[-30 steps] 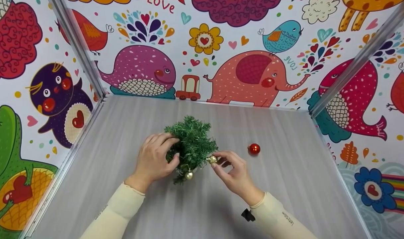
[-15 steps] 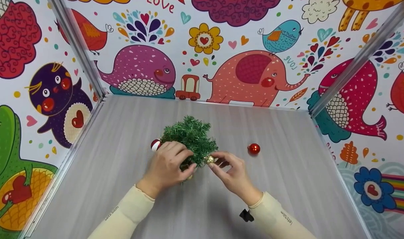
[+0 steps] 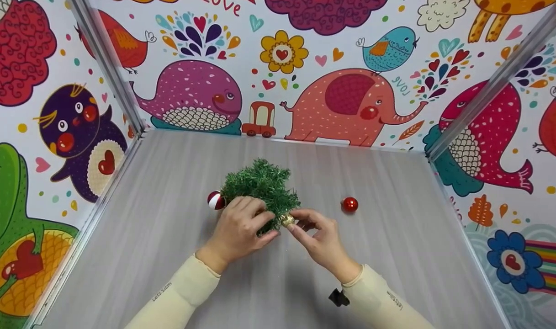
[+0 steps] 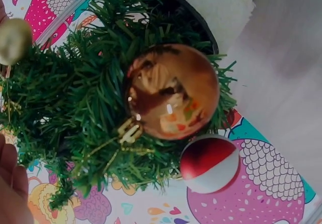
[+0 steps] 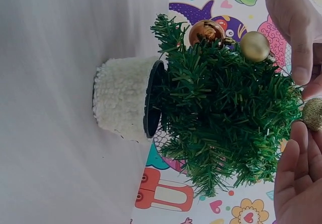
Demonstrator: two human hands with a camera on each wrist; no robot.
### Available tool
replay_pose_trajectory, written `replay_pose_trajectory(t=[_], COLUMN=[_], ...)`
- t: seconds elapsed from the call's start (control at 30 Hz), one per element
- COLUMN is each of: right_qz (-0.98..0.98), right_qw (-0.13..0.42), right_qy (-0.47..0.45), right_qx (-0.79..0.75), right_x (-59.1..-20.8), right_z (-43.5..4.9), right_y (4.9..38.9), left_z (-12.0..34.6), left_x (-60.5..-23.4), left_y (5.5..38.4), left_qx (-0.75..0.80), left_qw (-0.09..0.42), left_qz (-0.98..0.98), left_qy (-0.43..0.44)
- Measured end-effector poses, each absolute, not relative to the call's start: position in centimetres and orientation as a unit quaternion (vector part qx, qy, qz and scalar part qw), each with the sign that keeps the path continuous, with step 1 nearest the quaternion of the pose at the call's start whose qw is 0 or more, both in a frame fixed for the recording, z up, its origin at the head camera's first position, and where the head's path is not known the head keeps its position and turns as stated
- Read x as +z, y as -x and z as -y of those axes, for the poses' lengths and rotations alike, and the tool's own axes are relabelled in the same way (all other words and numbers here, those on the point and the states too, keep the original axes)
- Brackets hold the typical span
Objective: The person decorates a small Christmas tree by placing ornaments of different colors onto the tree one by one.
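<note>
A small green artificial Christmas tree (image 3: 259, 178) stands in a white fluffy pot (image 5: 123, 98). My right hand (image 3: 325, 237) pinches a glittery gold ball ornament (image 5: 313, 114) between thumb and fingers, close against the near branches. Left of it, my left hand (image 3: 241, 226) has its fingers curled at the tree's near side, by a branch tip; its fingertips are partly hidden. On the tree hang a shiny copper ball (image 4: 173, 90), a red-and-white ball (image 3: 216, 200) and a smooth gold ball (image 5: 255, 46).
A loose red ball ornament (image 3: 350, 204) lies on the grey tabletop (image 3: 387, 256) right of the tree. Cartoon-printed panels (image 3: 341, 105) with metal corner posts wall in the table at the back and sides. A small black object (image 3: 338, 297) shows beside the right sleeve.
My left hand has moved right and nearer along the tree, toward the right hand, uncovering the red-and-white ball. The right hand has brought the glittery gold ball slightly left.
</note>
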State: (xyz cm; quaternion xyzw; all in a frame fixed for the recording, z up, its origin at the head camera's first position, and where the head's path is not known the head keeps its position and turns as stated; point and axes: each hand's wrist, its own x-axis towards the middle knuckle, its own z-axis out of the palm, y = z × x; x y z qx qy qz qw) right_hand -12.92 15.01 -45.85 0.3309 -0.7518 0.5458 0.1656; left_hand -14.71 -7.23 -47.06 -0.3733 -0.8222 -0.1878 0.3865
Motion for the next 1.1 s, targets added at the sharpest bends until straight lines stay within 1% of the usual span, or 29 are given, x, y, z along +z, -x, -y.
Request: replay_pose_trajectory(t=[0.33,0.43,0.7,0.97,1.1], right_qz=[0.746,0.745,0.756,0.764,0.758], right_qw=[0.154,0.152,0.140,0.128,0.138], right_qy=[-0.340,-0.341,-0.330,-0.321,-0.328], right_qx=[0.551,0.553,0.548,0.544,0.546], right_x=[-46.1,-46.1,-46.1,-45.9,-46.2], right_z=[-15.3,-15.4,-15.7,-15.9,-16.0], right_y=[12.8,12.8,12.6,12.4,12.5], left_z=[6.5,6.3,5.9,5.3,5.1], left_x=[-47.5,-47.4,-47.2,-47.2,-47.1], left_y=[14.9,14.9,14.6,14.6,14.5], left_qx=[-0.194,-0.202,-0.222,-0.240,-0.250], left_qw=[0.410,0.403,0.357,0.358,0.357], left_qz=[0.809,0.811,0.827,0.821,0.818], left_qy=[0.375,0.374,0.372,0.374,0.376])
